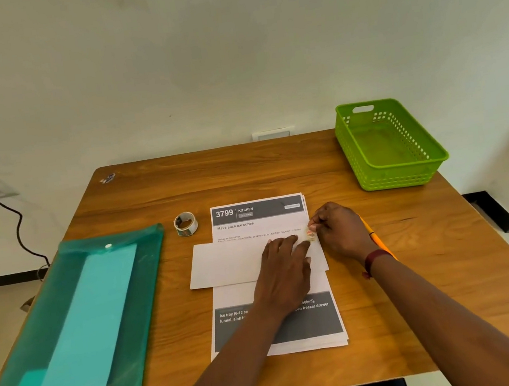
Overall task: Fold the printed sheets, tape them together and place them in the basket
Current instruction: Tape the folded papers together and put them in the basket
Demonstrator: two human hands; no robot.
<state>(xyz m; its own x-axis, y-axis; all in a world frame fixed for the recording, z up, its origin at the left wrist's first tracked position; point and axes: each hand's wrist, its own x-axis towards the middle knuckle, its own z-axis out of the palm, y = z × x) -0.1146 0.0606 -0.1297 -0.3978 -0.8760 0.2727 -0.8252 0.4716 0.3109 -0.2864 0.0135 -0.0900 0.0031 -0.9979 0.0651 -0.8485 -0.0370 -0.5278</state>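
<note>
A stack of printed sheets (pixel 258 221) lies in the middle of the wooden table (pixel 276 170). Across it lies a folded white sheet (pixel 226 263), blank side up. My left hand (pixel 284 266) presses flat on the folded sheet's right part, fingers straight. My right hand (pixel 337 230) pinches a small piece of tape (pixel 310 235) at the folded sheet's upper right edge, just beyond my left fingertips. A tape roll (pixel 185 224) stands to the left of the sheets. The green plastic basket (pixel 396 171) sits at the table's far right corner and holds nothing visible.
A teal translucent folder (pixel 78 316) with a lighter sheet inside covers the table's left side. A yellow pencil (pixel 377 238) lies under my right wrist. A wall socket with a black cable (pixel 17 230) is at the left. The table's front edge runs close to me.
</note>
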